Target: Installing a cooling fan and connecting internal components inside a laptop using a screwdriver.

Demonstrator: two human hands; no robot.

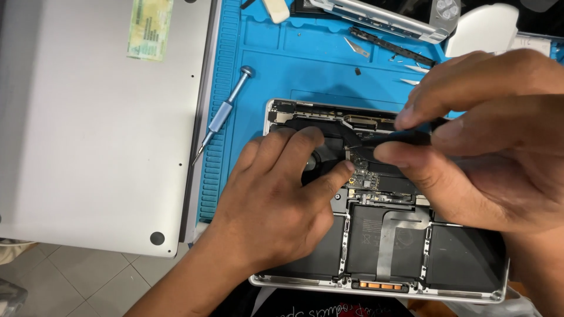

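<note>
Pressing down on the opened laptop (pixel 376 235), the left hand (pixel 276 199) lies flat over the black fan area, fingers spread and gripping nothing, thumb tip touching the circuit board (pixel 367 176). At three o'clock from it, the right hand (pixel 482 135) pinches together on a black tool (pixel 405 138), thumb and fingers clamped on it, its end down on the board near the laptop's top edge. Black battery cells (pixel 464 258) fill the laptop's lower half, with a grey ribbon cable (pixel 393 235) running across the middle one. The laptop sits on a blue mat (pixel 305 64) on the counter. At ten o'clock from the left hand, a small silver screwdriver (pixel 226 111) lies tilted on the mat's ribbed edge. Further toward nine o'clock rests the removed silver bottom cover (pixel 88 147), a green sticker (pixel 150 28) near its top edge. At twelve o'clock, loose black parts and metal blades (pixel 385 44) lie scattered on the mat.
</note>
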